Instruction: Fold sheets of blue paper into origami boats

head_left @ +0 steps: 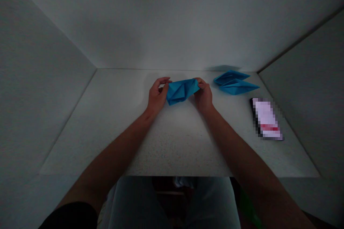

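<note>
A blue sheet of folded paper (182, 91) with several creases is held up between my two hands, over the far middle part of the table. My left hand (158, 94) pinches its left edge with thumb and fingers. At the opposite end, my right hand (203, 93) grips the paper's right corner, its fingers partly hidden behind the paper. To the right of my right hand, apart from it, lie two blue folded paper pieces (236, 86) with pointed ends, one in front of the other.
The speckled white table (177, 150) is bounded by a back wall (172, 25) and side panels (309, 89). A phone (267, 118), blurred into blocks, lies at the right. The table's front edge is just above my legs (134, 204).
</note>
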`<control>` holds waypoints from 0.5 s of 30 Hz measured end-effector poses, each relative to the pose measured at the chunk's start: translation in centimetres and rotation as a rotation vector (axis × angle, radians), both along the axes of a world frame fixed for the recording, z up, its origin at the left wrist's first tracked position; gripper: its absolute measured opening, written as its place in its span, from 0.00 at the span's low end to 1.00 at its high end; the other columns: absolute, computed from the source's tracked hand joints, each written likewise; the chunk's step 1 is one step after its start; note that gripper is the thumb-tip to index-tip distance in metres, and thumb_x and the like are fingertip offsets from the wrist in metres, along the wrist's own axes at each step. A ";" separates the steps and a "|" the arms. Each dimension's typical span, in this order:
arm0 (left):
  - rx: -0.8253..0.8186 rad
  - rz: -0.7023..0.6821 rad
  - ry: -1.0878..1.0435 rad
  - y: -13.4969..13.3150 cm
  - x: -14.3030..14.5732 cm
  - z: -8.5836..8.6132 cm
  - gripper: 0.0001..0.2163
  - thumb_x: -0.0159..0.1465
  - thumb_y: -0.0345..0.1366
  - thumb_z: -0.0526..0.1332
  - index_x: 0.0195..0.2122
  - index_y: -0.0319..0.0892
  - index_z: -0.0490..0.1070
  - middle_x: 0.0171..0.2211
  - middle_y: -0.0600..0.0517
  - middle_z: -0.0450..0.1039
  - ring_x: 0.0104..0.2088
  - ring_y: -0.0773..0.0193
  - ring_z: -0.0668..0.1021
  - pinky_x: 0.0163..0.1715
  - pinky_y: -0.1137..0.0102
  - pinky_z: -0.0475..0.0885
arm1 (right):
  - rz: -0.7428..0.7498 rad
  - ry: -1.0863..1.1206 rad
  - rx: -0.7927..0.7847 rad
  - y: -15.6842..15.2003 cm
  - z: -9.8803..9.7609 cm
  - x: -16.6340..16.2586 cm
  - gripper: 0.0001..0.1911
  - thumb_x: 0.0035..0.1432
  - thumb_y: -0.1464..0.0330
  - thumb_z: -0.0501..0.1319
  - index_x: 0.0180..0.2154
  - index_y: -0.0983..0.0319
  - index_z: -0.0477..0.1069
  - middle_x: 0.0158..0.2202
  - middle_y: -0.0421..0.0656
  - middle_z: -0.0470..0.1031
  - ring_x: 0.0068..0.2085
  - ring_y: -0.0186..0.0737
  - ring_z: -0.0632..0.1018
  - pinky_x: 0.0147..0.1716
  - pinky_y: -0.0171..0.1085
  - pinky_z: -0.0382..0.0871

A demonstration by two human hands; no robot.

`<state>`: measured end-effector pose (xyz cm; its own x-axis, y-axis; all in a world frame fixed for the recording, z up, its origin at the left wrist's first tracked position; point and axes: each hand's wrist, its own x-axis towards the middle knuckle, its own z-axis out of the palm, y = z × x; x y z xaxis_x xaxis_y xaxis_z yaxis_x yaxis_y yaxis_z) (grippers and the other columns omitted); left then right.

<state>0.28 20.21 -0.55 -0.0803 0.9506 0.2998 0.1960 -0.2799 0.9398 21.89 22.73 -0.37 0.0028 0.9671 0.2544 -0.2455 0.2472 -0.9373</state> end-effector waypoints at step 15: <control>0.116 -0.153 0.093 -0.4 0.7 -0.3 0.29 0.73 0.36 0.63 0.75 0.52 0.63 0.69 0.41 0.75 0.60 0.52 0.82 0.48 0.62 0.83 | -0.130 -0.244 0.129 -1.0 -0.4 -0.5 0.25 0.72 0.38 0.62 0.46 0.51 0.64 0.39 0.39 0.69 0.37 0.42 0.74 0.36 0.40 0.72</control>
